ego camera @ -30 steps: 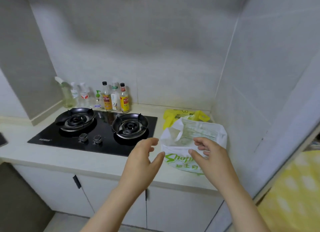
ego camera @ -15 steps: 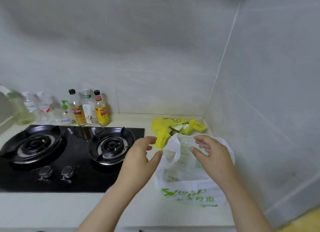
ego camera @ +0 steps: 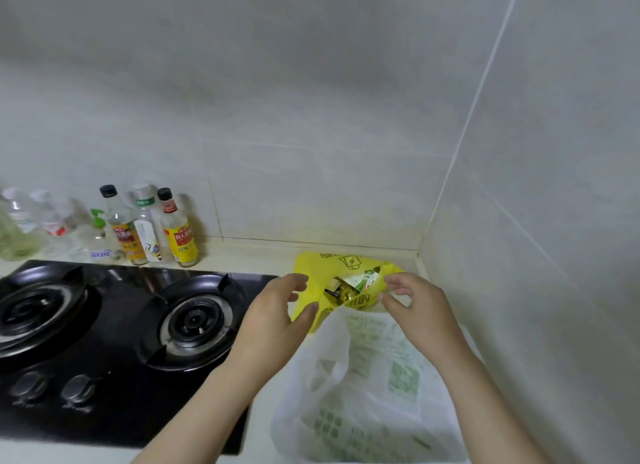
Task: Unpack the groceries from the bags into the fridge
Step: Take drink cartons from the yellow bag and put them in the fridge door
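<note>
Thin crinkled yellow plastic bag [ego camera: 313,273], slumped open on the pale countertop [ego camera: 263,252] in the corner where the tiled walls [ego camera: 311,117] meet, just beyond a white translucent plastic bag with green print [ego camera: 363,387]. Mouth gaping toward the camera, with small packets showing inside: a white-and-green sachet [ego camera: 362,279] and something darker and glossy [ego camera: 341,293], too small to identify. Likely light, limp and a little slippery; no stiffness in the film, so probably collapsing or spilling if lifted by one edge. Best taken by the two rim flaps or handle loops together, or held open on one side while the contents are picked out one by one; sachets probably soft, so a gentle pinch.

Left hand [ego camera: 273,320] hovering at the bag's left rim, fingers spread and curled, empty, thumb close to the yellow film but contact not clear. Right hand [ego camera: 420,313] at the right rim, fingers loosely apart, also holding nothing, possibly brushing the edge. Both forearms passing over the white bag, which lies nearer, touching or overlapping the yellow one.

To the left, black glass gas hob [ego camera: 114,325] with two burners and two knobs; behind it a row of condiment bottles [ego camera: 149,228] against the wall. No fridge in view.
</note>
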{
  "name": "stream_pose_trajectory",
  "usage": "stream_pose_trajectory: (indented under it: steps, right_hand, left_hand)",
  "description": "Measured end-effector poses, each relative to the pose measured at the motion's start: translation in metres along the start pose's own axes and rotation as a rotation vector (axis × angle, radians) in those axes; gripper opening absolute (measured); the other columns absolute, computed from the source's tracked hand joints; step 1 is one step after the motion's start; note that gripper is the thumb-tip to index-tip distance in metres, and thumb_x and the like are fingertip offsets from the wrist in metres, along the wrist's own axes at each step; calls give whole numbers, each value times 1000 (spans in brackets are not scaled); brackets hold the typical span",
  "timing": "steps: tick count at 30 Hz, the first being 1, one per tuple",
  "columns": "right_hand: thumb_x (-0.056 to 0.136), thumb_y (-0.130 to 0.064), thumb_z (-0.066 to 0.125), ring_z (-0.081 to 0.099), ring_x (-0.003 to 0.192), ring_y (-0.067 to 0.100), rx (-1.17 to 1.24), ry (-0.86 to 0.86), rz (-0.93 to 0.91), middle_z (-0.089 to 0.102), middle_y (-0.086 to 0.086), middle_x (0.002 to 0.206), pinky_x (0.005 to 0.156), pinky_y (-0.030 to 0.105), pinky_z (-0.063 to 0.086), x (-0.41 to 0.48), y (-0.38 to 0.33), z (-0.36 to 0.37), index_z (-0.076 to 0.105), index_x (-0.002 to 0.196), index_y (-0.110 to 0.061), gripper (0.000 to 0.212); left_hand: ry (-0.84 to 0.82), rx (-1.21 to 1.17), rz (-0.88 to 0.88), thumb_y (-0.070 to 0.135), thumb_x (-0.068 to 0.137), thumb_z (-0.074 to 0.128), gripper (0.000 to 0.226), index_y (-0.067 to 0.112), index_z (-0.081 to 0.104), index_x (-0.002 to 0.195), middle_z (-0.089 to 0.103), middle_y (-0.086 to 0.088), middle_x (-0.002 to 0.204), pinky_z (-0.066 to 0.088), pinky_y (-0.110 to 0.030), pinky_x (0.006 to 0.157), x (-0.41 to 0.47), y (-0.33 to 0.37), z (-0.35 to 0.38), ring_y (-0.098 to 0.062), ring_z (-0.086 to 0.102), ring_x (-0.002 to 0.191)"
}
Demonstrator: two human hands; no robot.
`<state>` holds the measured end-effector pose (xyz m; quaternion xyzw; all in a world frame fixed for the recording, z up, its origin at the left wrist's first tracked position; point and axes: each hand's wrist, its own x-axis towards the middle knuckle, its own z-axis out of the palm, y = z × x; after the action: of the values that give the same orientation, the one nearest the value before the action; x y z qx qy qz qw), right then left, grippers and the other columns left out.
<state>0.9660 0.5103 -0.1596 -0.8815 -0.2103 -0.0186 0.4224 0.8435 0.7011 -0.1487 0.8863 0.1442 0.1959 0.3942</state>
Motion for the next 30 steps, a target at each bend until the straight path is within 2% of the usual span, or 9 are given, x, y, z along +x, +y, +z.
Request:
stream_pose_trajectory:
  steps: [5,8,12,16,24,30]
  right_hand:
    - [86,-18,70,63,104,14,-16,-75,25,69,2,111,90,27,46,42,36,9,68,113,-11,28]
    - [87,-18,68,63,106,13,-24,-107,47,68,0,111,89,23,45,61,52,14,68,114,-12,28]
    - [86,-16,69,65,104,12,27,-132,58,70,-1,108,94,32,50,82,66,24,69,110,-14,24]
    - [85,-15,69,65,104,14,-46,-168,30,71,0,107,95,35,50,102,77,37,71,108,-14,23]
    - [89,-20,63,62,106,11,-217,-288,10,70,-5,109,88,21,42,141,99,67,72,106,-20,19]
    - [94,-26,56,59,111,16,-415,-503,-8,67,-3,119,89,24,42,164,112,89,69,115,-21,26]
  left_hand:
    - [-45,73,-47,30,88,63,35,23,59,122,62,14,113,49,-28,90,29,-11,34,-5,59,100]
    - [-104,84,-67,25,88,63,33,18,59,120,64,8,109,51,-28,89,47,-18,48,-9,60,98]
    - [-206,126,-53,26,90,61,33,18,58,122,66,5,107,50,-29,89,76,-26,62,-9,61,95]
    - [-292,126,-71,25,90,60,31,18,59,120,66,4,107,50,-30,89,104,-40,79,-10,61,97]
    - [-488,151,-64,18,90,55,19,10,61,107,67,-5,101,49,-32,81,152,-68,122,-22,63,93]
    - [-621,209,-121,25,96,50,32,12,55,125,60,-6,125,42,-26,90,162,-88,146,-22,56,110]
